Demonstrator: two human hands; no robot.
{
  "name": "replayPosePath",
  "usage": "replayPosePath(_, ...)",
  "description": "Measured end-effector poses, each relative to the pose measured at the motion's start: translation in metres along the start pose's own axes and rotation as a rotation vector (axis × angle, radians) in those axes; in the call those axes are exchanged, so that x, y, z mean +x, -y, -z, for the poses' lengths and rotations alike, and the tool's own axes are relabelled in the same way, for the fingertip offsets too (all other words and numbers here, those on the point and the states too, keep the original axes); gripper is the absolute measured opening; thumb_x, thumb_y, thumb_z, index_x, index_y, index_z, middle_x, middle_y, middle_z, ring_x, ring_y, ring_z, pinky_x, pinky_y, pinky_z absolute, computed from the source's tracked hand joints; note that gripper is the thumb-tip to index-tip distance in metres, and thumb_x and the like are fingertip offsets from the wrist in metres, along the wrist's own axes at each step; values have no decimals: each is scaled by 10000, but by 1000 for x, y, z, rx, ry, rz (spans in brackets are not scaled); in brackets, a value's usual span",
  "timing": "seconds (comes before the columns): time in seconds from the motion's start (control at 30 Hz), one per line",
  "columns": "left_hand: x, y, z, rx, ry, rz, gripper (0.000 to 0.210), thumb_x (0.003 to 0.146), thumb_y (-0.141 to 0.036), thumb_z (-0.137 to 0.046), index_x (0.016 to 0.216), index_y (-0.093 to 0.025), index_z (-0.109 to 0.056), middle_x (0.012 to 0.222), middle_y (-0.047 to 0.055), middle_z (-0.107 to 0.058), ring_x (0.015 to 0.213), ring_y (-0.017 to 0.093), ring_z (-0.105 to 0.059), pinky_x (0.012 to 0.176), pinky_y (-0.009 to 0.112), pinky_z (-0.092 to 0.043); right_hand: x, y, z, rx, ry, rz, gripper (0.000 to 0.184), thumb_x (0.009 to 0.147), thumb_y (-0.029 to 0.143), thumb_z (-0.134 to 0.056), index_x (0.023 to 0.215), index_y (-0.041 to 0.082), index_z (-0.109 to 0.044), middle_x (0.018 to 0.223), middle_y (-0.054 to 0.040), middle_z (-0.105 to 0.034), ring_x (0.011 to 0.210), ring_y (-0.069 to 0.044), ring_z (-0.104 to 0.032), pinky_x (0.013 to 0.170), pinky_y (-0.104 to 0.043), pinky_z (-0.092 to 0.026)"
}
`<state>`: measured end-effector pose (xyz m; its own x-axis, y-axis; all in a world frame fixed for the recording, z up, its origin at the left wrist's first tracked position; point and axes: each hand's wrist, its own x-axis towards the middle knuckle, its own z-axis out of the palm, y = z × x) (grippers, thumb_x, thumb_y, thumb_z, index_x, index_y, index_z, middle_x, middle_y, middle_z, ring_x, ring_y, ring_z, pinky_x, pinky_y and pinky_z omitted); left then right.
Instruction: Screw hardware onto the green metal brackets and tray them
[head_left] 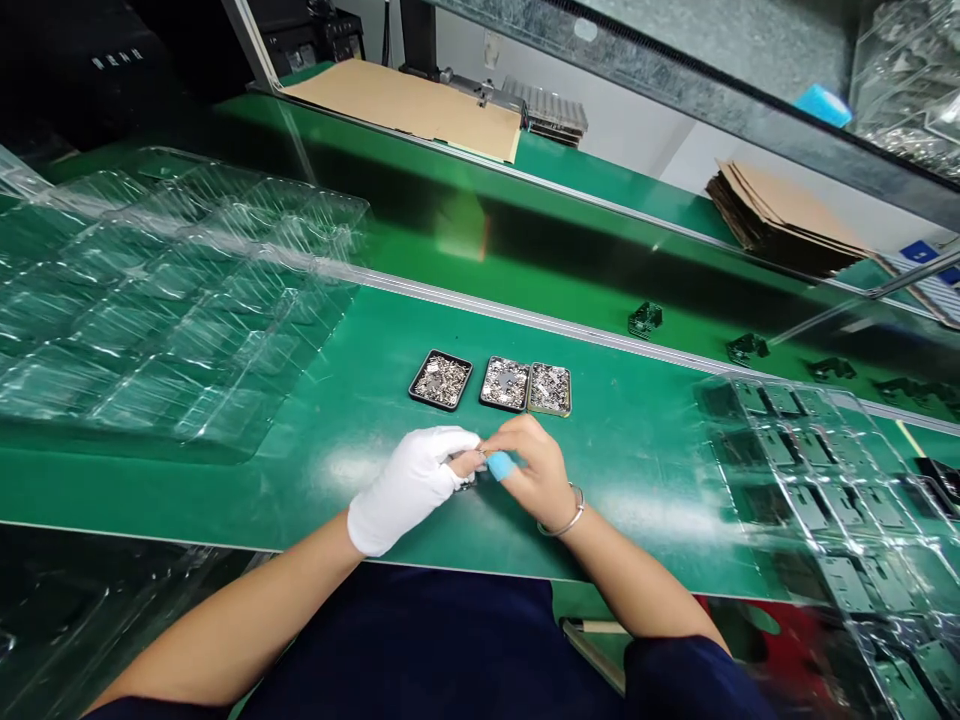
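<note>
My left hand [416, 485], in a white glove with a bare thumb tip, is closed around something small; a dark edge of it shows beneath the fingers. My right hand [532, 465], bare with a blue cover on the thumb and a bracelet at the wrist, meets it with fingers pinched together. What lies between the fingertips is too small to name. Just beyond the hands sit a black tray [412, 393] of small metal parts, a second tray [484, 398] and a third tray [568, 411], both also filled with small metal pieces.
Clear plastic blister trays [172, 330] cover the left of the green table [360, 400]. At the right, another clear tray [825, 460] holds several metal parts. Dark brackets [645, 320] stand behind the metal rail [517, 318]. A grey shelf beam [675, 90] crosses overhead.
</note>
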<state>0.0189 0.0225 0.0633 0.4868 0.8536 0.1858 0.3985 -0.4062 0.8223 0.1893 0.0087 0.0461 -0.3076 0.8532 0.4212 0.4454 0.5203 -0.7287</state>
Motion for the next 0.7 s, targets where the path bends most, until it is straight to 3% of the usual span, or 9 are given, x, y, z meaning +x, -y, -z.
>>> replayPosePath(0.07,-5,3,1,80,-11,-13,341,909,-315,-419,619,-180,-537,584,-22,-560,553,111,-527,537,220,-403,-2,0,0,-40,37,75,192,875,237,-442,962,226,-614,859,-63,-639,820,-189,-592,753,-359,-490)
replayPosePath(0.13,-9,8,1,274,-46,-71,325,902,-278,-406,624,-182,-546,593,-10,-563,550,119,-523,533,235,-388,-1,-1,2,2,58,59,196,882,250,-448,1006,224,-596,899,-62,-649,834,-183,-602,768,-350,-497)
replayPosePath(0.27,-16,14,0,682,-101,-228,313,889,-222,-400,634,-176,-575,576,20,-560,519,153,-516,488,276,-330,2,-1,1,77,135,-30,107,888,231,-478,875,224,-585,822,-23,-653,781,-147,-609,735,-283,-505)
replayPosePath(0.37,-18,13,-1,772,-149,-283,307,879,-197,-423,606,-173,-561,559,24,-558,512,165,-525,477,287,-321,2,-2,-1,21,180,-32,88,868,196,-480,844,217,-562,810,-13,-651,781,-143,-608,811,-305,-495)
replayPosePath(0.47,-19,16,0,722,-162,-287,308,879,-205,-435,598,-178,-557,563,22,-572,533,167,-541,497,288,-356,2,-4,-2,-35,201,-4,69,851,191,-484,840,219,-546,803,-1,-649,762,-142,-606,934,-366,-449)
replayPosePath(0.53,-19,22,2,573,-181,-252,274,887,-250,-441,668,-180,-588,627,28,-609,596,168,-574,553,288,-419,3,-5,-1,-43,193,-22,85,872,205,-472,834,224,-546,804,6,-654,754,-138,-609,978,-383,-420)
replayPosePath(0.63,-18,36,5,279,-250,-106,211,878,-305,-462,921,-165,-614,893,72,-664,833,188,-625,739,308,-503,6,-8,-2,-88,139,-69,111,899,217,-464,832,223,-551,821,-5,-661,793,-146,-615,999,-388,-396)
replayPosePath(0.7,-16,46,4,137,-206,8,269,856,-289,-477,1062,-152,-581,1070,95,-645,997,202,-608,873,331,-494,7,-10,-4,-171,125,-60,100,892,203,-471,840,214,-556,874,-31,-660,866,-165,-608,1013,-409,-371)
